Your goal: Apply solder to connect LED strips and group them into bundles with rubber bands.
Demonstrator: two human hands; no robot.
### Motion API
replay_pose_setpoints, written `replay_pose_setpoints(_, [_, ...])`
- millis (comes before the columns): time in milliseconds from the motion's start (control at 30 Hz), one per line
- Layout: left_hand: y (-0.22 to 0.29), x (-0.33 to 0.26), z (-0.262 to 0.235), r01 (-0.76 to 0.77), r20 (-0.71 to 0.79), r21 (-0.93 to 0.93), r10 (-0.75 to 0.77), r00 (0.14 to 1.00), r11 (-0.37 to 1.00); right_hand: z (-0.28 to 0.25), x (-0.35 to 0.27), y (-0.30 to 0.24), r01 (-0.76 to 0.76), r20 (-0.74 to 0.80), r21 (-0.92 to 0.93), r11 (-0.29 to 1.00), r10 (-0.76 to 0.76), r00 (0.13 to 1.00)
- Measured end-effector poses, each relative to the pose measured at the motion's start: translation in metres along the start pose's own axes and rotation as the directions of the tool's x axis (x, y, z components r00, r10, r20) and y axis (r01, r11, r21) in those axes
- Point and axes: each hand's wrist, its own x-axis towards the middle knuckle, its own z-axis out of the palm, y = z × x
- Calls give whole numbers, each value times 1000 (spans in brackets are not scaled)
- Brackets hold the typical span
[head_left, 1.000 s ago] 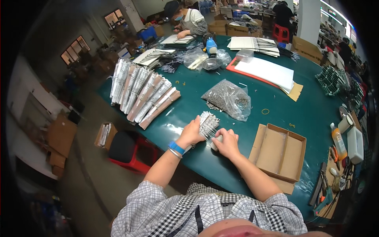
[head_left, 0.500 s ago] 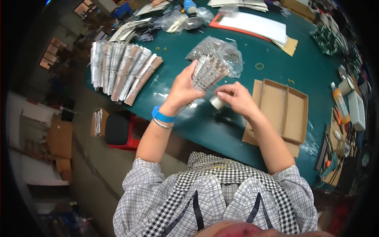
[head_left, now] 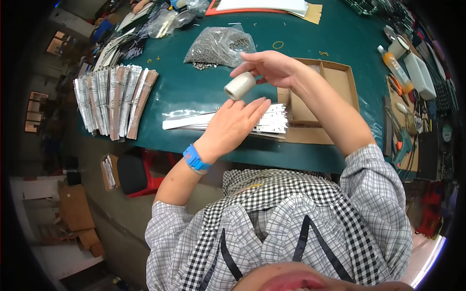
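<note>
A stack of thin white strips [head_left: 272, 121] lies along the table's near side, its right ends uneven and dotted with small marks. My left hand [head_left: 230, 125] rests flat across it, fingers stretched toward the right. Just above those fingers is a small whitish roll of what looks like clear film [head_left: 241, 86], tilted, its hollow core facing me. My right hand [head_left: 274, 70] holds the roll at its right end, with the fingertips partly hidden behind it and the thumb raised apart. Any film between roll and strips is too faint to make out.
Paper-wrapped bundles [head_left: 111, 99] lie in a row at left. Behind my hands sits a clear bag of small metal parts [head_left: 216, 46]. A divided cardboard tray [head_left: 352, 89] is at right, beyond it an orange bottle [head_left: 397, 68] and a hot glue gun [head_left: 402, 148].
The strips, earlier held up in my left hand, now lie on the table beneath it. My right hand has lifted the roll and moved it above the left fingers. The view has shifted right.
</note>
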Motion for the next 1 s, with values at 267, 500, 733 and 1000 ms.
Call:
replay_pose_setpoints(267, [8,-13,57,290,-285,-18,-283,916,957,17,-6,23,50,-422,61,997,-19,907])
replay_pose_setpoints(500, [16,-14,66,502,-348,106,-441,827,858,40,-18,28,177,-381,25,984,-154,911])
replay_pose_setpoints(733, [18,-14,49,574,-210,218,-537,817,789,41,-19,40,223,-348,41,974,-195,917])
replay_pose_setpoints(1000, [3,-16,31,534,-134,272,-518,845,801,58,-20,37,308,-367,-221,925,-371,853])
